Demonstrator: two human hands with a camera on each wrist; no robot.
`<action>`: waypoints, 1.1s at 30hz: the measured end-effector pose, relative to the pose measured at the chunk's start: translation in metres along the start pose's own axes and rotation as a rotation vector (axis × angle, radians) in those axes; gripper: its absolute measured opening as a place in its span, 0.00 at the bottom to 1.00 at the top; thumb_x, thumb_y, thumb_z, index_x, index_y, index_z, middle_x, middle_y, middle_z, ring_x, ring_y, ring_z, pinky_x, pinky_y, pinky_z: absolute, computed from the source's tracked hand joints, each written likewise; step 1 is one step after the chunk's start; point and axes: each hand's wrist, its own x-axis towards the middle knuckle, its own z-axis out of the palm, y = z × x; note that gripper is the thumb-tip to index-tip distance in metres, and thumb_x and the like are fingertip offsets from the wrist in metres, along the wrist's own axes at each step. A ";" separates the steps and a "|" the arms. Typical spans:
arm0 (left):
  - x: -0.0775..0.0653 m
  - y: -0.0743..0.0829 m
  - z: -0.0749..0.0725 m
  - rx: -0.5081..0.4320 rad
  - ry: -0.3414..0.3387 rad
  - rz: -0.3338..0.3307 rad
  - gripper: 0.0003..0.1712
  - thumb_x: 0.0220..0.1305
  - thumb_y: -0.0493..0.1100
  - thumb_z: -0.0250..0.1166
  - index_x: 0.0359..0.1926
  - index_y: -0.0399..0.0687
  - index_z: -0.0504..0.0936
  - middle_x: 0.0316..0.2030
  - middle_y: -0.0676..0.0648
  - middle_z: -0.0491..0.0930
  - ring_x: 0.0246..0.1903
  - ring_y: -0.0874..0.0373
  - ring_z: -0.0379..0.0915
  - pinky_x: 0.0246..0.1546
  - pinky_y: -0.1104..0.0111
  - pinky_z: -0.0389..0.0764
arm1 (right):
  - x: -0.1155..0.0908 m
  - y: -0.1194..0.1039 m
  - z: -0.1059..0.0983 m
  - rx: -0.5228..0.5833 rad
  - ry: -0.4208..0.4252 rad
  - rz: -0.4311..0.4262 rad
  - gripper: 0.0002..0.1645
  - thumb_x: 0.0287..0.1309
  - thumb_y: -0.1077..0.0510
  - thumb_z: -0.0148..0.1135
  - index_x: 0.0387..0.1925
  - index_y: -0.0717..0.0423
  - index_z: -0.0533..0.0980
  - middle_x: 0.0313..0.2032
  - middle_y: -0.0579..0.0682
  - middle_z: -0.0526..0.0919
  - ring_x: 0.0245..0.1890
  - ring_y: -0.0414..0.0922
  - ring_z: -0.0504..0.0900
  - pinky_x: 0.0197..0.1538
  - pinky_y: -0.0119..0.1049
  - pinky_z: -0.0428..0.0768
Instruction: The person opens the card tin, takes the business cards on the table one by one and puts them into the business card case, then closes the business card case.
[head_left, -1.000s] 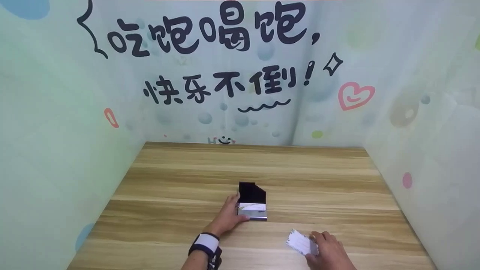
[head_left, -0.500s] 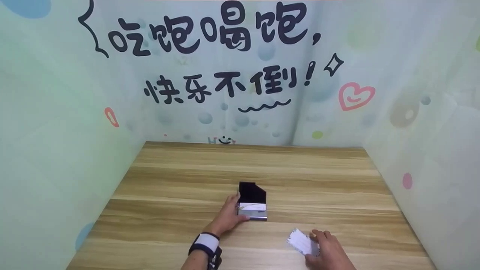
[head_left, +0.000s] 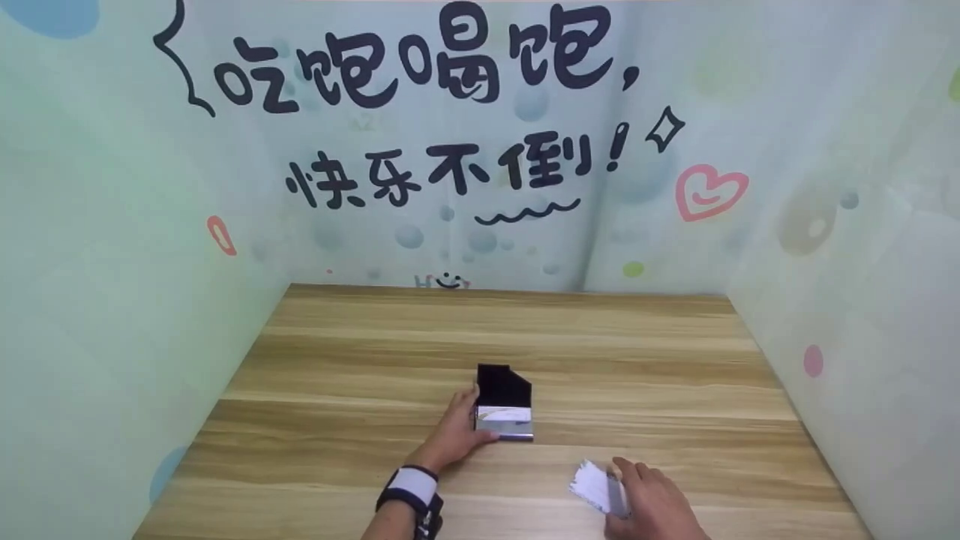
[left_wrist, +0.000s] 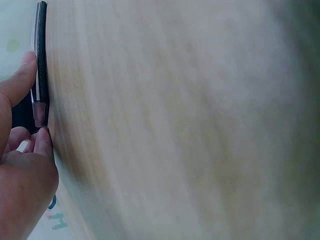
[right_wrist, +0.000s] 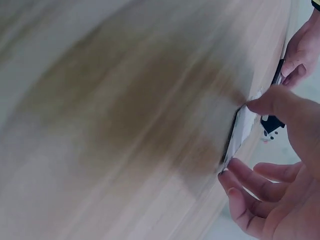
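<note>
A metal card case point(head_left: 505, 431) lies on the table with its dark lid point(head_left: 502, 386) open away from me. A white card with a printed strip shows inside it. My left hand point(head_left: 452, 431) grips the case at its left side, thumb on the near edge; the left wrist view shows the fingers point(left_wrist: 44, 142) at the case's end. Nearer to me on the right, my right hand point(head_left: 652, 499) pinches a white card point(head_left: 592, 484) with a patterned border by its edges. Whether it is one card or a thin stack, I cannot tell.
The wood-grain table point(head_left: 337, 360) is bounded by a printed backdrop point(head_left: 450, 247) at the back and by pale side walls. A strap point(head_left: 412, 486) with a dark device sits on my left wrist.
My right hand has shifted slightly to the left with the white card, and its fingers now reach farther over the card. My left hand and the card case have stayed still.
</note>
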 end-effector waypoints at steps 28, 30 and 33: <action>0.001 -0.005 0.000 0.040 -0.002 0.034 0.50 0.49 0.44 0.70 0.66 0.27 0.53 0.62 0.30 0.58 0.64 0.39 0.54 0.66 0.51 0.56 | 0.026 -0.007 -0.002 -0.023 -0.008 -0.025 0.45 0.28 0.50 0.68 0.56 0.55 0.68 0.39 0.50 0.79 0.36 0.43 0.76 0.33 0.38 0.75; 0.001 -0.004 0.000 0.036 -0.008 0.021 0.50 0.49 0.44 0.69 0.66 0.28 0.52 0.63 0.31 0.57 0.64 0.39 0.53 0.67 0.51 0.55 | 0.029 -0.006 -0.001 -0.033 0.023 -0.067 0.45 0.28 0.50 0.70 0.56 0.56 0.68 0.38 0.50 0.80 0.35 0.44 0.76 0.32 0.38 0.75; 0.001 -0.004 0.001 0.032 -0.009 0.013 0.50 0.49 0.44 0.69 0.66 0.28 0.52 0.63 0.31 0.56 0.64 0.39 0.53 0.67 0.51 0.55 | 0.034 -0.005 0.001 -0.080 0.078 -0.146 0.45 0.28 0.48 0.72 0.54 0.57 0.69 0.36 0.51 0.80 0.35 0.48 0.78 0.32 0.40 0.77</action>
